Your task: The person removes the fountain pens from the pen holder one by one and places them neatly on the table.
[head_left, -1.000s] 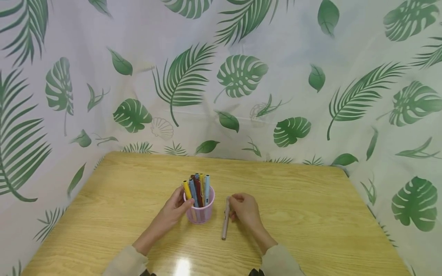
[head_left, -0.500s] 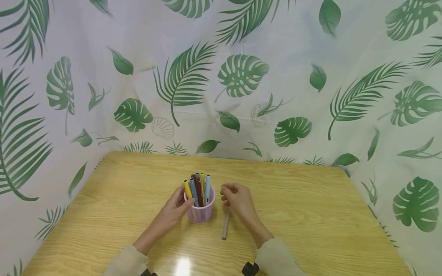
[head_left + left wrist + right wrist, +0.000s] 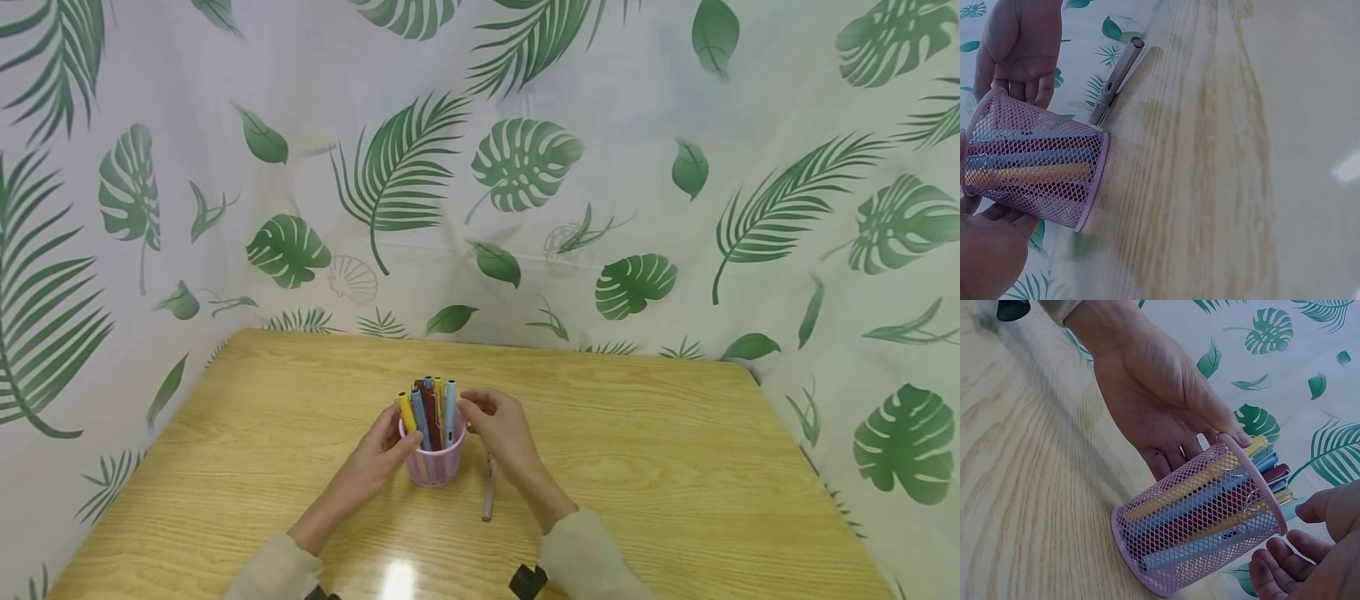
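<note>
My left hand (image 3: 378, 454) grips a pink mesh pen holder (image 3: 435, 471) by its left side, thumb at the rim and fingers round the outside. Yellow, blue, dark red and light blue pens stand in it, caps up. At the opposite rim is my right hand (image 3: 1319, 556), thumb close by the end of the light blue pen (image 3: 450, 412) and loosely bent fingers beside the mesh. A gap shows between that thumb and the fingers. One grey-brown pen (image 3: 489, 496) lies on the table just right of the holder, its far end hidden under the right wrist.
The wooden table (image 3: 637, 450) reaches back to a white cloth (image 3: 525, 308) printed with green leaves, which also hangs along both sides. Dark camera mounts (image 3: 528, 581) show below the sleeves.
My right hand has let go of the grey-brown pen and moved left and away from me to the holder's rim. The pen, the holder and my left hand stay in place.
</note>
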Tool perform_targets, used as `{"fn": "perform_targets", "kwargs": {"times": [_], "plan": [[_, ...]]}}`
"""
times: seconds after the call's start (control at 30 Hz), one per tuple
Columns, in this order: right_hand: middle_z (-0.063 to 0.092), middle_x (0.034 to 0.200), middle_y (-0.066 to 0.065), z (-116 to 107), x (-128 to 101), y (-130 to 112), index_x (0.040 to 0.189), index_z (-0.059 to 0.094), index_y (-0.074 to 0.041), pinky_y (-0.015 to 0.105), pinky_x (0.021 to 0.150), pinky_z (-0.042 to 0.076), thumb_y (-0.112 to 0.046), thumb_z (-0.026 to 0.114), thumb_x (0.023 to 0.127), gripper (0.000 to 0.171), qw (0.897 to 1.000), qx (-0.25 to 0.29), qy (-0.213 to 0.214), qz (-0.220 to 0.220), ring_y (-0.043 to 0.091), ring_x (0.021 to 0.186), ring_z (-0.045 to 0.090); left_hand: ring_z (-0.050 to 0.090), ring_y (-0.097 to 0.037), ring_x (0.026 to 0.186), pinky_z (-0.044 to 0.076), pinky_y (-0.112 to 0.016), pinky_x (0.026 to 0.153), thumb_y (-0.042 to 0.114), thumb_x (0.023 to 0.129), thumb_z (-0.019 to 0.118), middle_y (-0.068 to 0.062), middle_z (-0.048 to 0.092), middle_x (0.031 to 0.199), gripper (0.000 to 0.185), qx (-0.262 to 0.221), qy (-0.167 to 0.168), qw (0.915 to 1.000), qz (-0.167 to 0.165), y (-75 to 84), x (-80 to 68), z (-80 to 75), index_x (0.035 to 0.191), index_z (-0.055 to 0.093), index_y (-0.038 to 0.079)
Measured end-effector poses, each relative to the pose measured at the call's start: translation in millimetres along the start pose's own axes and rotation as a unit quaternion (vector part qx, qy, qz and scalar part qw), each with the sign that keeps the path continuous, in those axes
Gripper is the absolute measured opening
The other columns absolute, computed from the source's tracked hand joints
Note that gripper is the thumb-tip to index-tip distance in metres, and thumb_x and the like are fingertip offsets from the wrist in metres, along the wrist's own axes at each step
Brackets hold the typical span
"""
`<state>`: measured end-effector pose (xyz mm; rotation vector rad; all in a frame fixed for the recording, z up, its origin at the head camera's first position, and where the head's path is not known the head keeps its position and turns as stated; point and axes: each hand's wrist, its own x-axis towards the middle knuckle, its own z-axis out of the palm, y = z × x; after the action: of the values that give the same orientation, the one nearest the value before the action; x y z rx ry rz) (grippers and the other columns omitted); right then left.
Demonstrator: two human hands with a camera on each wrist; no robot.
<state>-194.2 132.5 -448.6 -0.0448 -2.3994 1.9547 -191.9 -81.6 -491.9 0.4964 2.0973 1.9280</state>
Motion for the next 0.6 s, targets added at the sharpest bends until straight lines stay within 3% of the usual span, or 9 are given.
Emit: {"fn": "perform_targets", "kwargs": {"times": [0.3, 0.6], "plan": [[0.071, 0.119, 0.016, 9, 4, 3, 0.124, 0.068, 0.005, 0.037, 0.095, 0.058, -0.019, 0.072, 0.099, 0.034, 1.0, 0.013, -0.006, -0.013, 0.024, 0.108, 0.065, 0.021, -0.034, 0.155, 0.02, -0.048, 0.125, 0.029, 0.11, 0.055, -0.021, 0.023, 0.167, 0.069, 0.001, 0.004, 1.0, -0.002, 0.1, 0.0, 1.1, 0.164, 0.018, 0.007], [0.072, 0.11, 0.013, 15, 9, 5, 0.122, 0.07, 0.003, 0.035, 0.088, 0.058, -0.02, 0.075, 0.097, 0.034, 0.999, 0.016, -0.012, -0.026, 0.018, 0.097, 0.064, 0.021, -0.034, 0.155, 0.02, -0.048, 0.125, 0.03, 0.11, 0.055, -0.02, 0.023, 0.168, 0.069, 0.002, 0.004, 1.0, -0.005, -1.4, 1.0, 1.0, 0.164, 0.018, 0.008]]}}
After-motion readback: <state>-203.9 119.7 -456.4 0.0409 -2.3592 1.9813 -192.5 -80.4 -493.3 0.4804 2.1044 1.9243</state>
